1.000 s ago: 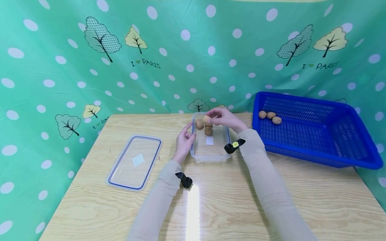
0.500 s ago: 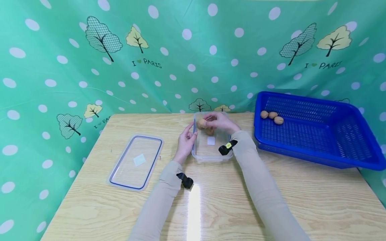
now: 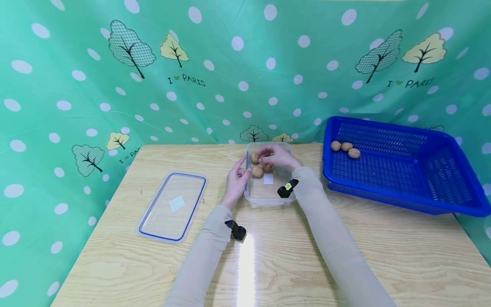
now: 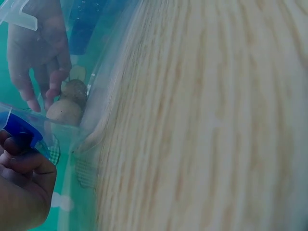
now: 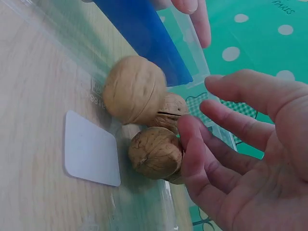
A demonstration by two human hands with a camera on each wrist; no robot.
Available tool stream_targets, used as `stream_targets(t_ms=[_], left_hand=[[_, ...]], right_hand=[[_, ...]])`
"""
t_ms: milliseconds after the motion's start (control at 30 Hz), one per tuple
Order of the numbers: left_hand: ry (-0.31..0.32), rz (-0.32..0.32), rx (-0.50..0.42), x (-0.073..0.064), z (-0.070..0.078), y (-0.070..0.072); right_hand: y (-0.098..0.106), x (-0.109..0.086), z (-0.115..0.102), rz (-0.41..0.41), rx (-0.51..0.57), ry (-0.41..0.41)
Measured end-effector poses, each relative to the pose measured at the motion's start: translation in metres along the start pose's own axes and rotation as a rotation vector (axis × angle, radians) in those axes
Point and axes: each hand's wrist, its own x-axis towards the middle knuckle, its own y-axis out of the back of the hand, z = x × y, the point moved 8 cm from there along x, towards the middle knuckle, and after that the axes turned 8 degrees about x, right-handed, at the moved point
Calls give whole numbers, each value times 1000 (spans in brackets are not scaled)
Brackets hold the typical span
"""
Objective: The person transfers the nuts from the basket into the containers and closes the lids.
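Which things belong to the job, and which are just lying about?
Job, apparently:
right hand, at the walnuts in the clear box
left hand, holding that box
blue basket with three more walnuts

Just lying about or backdrop:
lid, lying apart, perhaps for later
dotted curtain

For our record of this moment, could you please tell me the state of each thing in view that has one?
Clear container: upright, uncovered, walnuts inside
Lid: off the container, lying flat on the table
Blue basket: upright, three walnuts inside
Walnuts: in their shells
Left hand: fingers gripping the container's side
Right hand: fingers relaxed, holding nothing
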Motion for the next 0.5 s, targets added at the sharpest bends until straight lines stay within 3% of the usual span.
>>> stream_targets(t_ms=[267, 500], left_hand=[[1, -23, -8, -1, 2, -1], [-25, -60, -10, -12, 34, 4]], right_hand=[[8, -8, -9, 20, -40, 37], [14, -18, -21, 11, -46, 32]])
